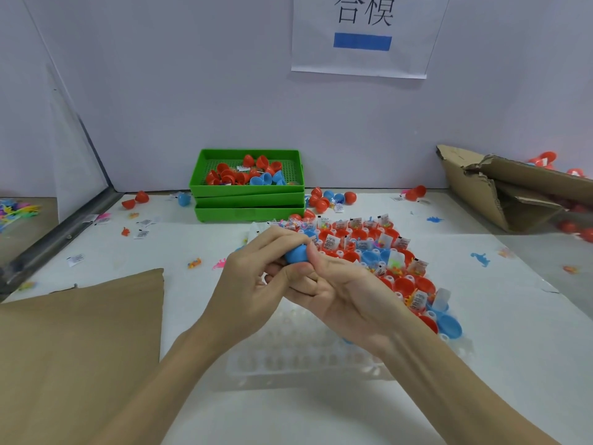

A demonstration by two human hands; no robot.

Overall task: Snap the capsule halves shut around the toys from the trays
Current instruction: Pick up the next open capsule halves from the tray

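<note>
Blue capsule [296,254] between both hands, left [253,284] and right [340,290]

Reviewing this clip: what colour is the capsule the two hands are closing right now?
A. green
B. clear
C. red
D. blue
D: the capsule pinched between the left hand and the right hand is blue, held above the white tray.

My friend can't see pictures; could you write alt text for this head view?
Two hands, left hand and right hand, grip a blue capsule above a clear tray of red and blue halves. Stacked green trays stand behind.
</note>
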